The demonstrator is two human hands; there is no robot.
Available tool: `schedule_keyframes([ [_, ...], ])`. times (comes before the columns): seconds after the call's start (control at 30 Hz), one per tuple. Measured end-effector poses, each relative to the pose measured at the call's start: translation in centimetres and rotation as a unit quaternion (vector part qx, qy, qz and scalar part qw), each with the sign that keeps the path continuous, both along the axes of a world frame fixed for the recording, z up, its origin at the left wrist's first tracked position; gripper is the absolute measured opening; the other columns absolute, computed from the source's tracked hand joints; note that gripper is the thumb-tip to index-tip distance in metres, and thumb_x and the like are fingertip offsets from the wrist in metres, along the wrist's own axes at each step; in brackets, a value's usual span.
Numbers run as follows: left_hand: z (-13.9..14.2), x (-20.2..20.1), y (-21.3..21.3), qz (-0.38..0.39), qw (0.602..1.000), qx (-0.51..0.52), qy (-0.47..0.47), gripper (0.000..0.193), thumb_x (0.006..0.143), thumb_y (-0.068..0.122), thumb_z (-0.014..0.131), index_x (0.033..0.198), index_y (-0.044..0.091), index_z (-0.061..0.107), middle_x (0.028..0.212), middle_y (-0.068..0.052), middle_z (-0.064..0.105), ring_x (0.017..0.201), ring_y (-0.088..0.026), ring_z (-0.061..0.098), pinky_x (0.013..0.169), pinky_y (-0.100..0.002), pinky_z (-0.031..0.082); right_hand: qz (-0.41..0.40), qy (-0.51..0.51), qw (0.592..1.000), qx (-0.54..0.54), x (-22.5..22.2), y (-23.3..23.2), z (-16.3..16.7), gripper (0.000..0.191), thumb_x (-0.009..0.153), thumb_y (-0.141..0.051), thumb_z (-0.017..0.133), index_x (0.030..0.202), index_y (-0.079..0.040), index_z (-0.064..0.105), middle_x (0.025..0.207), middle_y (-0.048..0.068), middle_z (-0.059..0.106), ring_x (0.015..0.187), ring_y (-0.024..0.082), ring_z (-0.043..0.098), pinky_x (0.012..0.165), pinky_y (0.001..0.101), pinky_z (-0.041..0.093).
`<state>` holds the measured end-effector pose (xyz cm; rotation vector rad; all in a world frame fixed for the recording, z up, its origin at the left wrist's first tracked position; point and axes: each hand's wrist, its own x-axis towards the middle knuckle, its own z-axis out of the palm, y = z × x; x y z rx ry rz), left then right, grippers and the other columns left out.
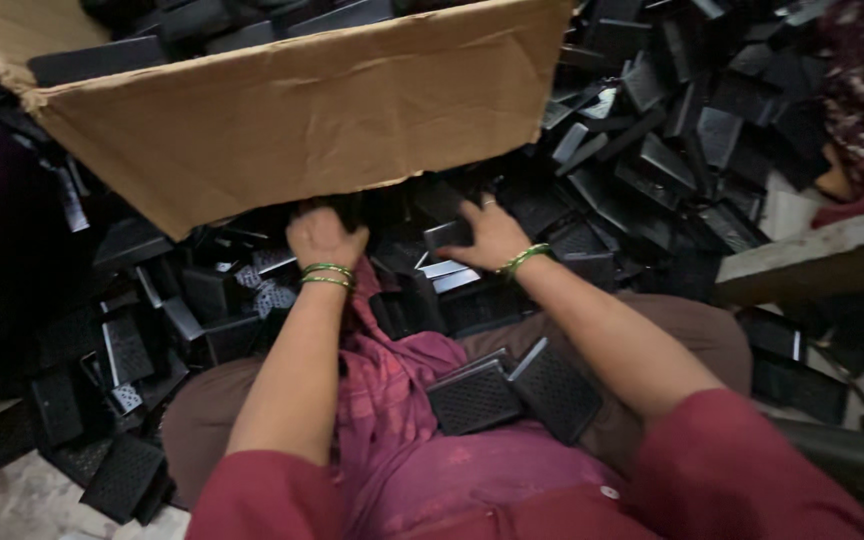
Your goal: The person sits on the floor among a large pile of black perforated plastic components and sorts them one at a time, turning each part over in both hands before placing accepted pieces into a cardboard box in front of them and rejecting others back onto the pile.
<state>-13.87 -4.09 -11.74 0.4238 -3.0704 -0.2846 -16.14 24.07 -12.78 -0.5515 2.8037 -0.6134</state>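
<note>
Nearest the camera, on the person's lap over pink cloth (392,400), lie two flat black plastic parts (512,392) with fine perforated grille faces, leaning on each other. Farther out, the left hand (324,238) curls its fingers into the heap of black parts (202,300) under the box edge; whether it grips one cannot be told. The right hand (492,235) lies spread, fingers open, on a flat dark piece (448,236), pressing rather than clasping. Green bangles (327,274) ring both wrists. Picking cleanly here would call for pinching one rigid, sharp-cornered part by its edges. Beyond, a matte brown cardboard box (292,120) tilts over the heap, holding more parts.
</note>
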Motion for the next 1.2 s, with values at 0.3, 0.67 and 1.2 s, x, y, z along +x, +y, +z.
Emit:
schedule_keyframes([
  [0.3, 2.5, 7.3, 2.3, -0.054, 0.979, 0.109, 0.162, 0.035, 0.08, 0.02, 0.077, 0.106, 0.005, 0.058, 0.1, -0.017, 0.067, 0.096, -0.038, 0.065, 0.082, -0.049, 0.054, 0.114, 0.029, 0.985, -0.124, 3.1, 1.2, 5.0, 0.039, 0.076, -0.022, 0.083, 0.111, -0.01, 0.069, 0.107, 0.014, 0.071, 0.106, 0.034, 0.068, 0.091, 0.0431, 0.055],
  [0.67, -0.8, 4.7, 0.8, -0.041, 0.998, 0.026, 0.05, 0.057, 0.082, 0.045, 0.08, 0.114, 0.003, 0.059, 0.112, -0.021, 0.062, 0.107, -0.039, 0.06, 0.09, -0.05, 0.05, 0.074, -0.056, 0.996, 0.021, 3.0, 3.7, 4.1, 0.036, 0.095, -0.037, 0.057, 0.118, -0.017, 0.076, 0.114, 0.012, 0.076, 0.113, 0.034, 0.065, 0.1, 0.0438, 0.054],
  [1.2, -1.7, 0.3, 0.8, -0.211, 0.973, 0.097, -0.008, 0.113, 0.06, 0.035, 0.093, 0.153, 0.009, 0.035, 0.151, -0.022, 0.043, 0.137, -0.042, 0.04, 0.108, -0.056, 0.04, 0.176, 0.008, 0.981, -0.078, 2.0, -0.2, 6.1, 0.084, 0.066, -0.049, 0.089, 0.128, -0.002, 0.059, 0.121, 0.02, 0.063, 0.118, 0.037, 0.06, 0.101, 0.0444, 0.048],
])
